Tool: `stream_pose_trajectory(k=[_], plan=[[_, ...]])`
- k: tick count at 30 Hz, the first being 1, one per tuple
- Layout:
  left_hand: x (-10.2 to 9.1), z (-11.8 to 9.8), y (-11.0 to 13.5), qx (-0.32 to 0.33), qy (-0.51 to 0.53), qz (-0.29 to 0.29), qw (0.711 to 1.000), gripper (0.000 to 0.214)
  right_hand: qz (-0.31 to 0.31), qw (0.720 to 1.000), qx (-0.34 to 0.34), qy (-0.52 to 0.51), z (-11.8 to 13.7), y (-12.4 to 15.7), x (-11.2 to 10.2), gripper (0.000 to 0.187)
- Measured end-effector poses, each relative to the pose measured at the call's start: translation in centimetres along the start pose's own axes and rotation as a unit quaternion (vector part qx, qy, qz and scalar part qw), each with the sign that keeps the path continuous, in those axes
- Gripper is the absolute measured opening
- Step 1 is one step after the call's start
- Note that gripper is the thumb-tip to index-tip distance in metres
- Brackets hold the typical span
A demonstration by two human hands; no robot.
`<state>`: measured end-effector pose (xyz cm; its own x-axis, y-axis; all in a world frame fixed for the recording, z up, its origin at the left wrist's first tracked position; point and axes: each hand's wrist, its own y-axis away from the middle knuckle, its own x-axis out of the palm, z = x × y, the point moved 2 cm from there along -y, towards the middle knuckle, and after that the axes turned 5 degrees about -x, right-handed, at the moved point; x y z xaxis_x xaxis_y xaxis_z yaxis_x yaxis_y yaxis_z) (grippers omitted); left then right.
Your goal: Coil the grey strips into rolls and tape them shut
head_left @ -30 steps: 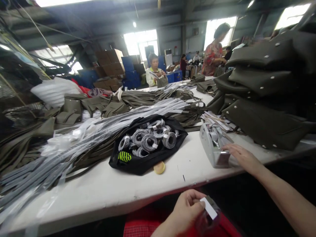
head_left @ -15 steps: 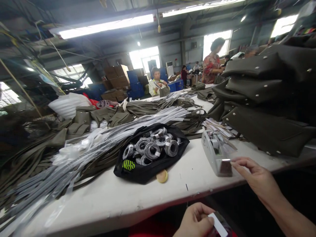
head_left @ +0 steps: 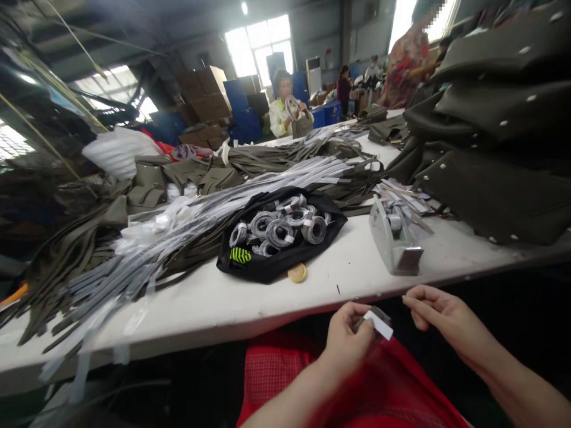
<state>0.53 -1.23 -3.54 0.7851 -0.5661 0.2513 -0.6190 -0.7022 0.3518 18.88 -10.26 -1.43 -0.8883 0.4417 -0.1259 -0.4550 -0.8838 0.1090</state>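
My left hand (head_left: pixel 350 337) is closed on a small dark coil (head_left: pixel 380 314) with a white paper tag (head_left: pixel 379 325) across it, low over my red-clothed lap. Most of the coil is hidden by my fingers. To its right, my right hand (head_left: pixel 439 310) is pinched, thumb against fingertips, just off the table's front edge. Anything between those fingertips is too small to make out. Beyond it stands a grey tape dispenser (head_left: pixel 387 242) with a dark front end. On the table, a black bag (head_left: pixel 250 268) lies open, holding several clear-wrapped coils (head_left: pixel 279 233) with white tags.
A yellow tape roll (head_left: pixel 297 273) lies before the bag. Long dark straps and clear plastic strips (head_left: pixel 134 267) cover the table's left side. Dark olive bags (head_left: pixel 495 196) are stacked high at right. Across the white table (head_left: pixel 191 306), a co-worker (head_left: pixel 280 119) handles an olive piece.
My right hand has come away from the dispenser's front end toward my left hand. My left hand, still gripping the tagged coil, appears higher in view. The camera has tilted down.
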Motion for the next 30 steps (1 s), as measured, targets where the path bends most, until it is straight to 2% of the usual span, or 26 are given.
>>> stream_pose_trajectory(k=[4,8,19,23,27,30], plan=[[-0.4,-0.3,0.3,0.032,-0.01,-0.009,0.999,0.034,0.104,0.991,0.047,-0.074,0.8,2.2,3.7,0.046],[-1.0,-0.1,0.3,0.035,-0.001,-0.018,0.999,0.033,0.143,0.982,0.079,-0.099,-0.5,2.8,5.1,0.045],[-1.1,0.0,0.1,0.022,0.004,-0.013,1.0,0.04,0.108,0.988,0.096,-0.061,-1.2,2.4,5.7,0.052],[-1.0,-0.6,0.3,0.002,0.046,-0.01,0.999,0.046,0.109,0.99,0.08,-0.049,-1.9,1.9,6.0,0.055],[-1.1,-1.2,0.4,-0.037,0.102,0.004,0.994,0.054,0.13,0.987,0.071,-0.057,-2.5,1.7,6.1,0.05],[-1.0,-1.4,0.8,-0.002,0.066,0.009,0.998,0.042,0.139,0.985,0.079,-0.07,-2.8,1.7,6.2,0.047]])
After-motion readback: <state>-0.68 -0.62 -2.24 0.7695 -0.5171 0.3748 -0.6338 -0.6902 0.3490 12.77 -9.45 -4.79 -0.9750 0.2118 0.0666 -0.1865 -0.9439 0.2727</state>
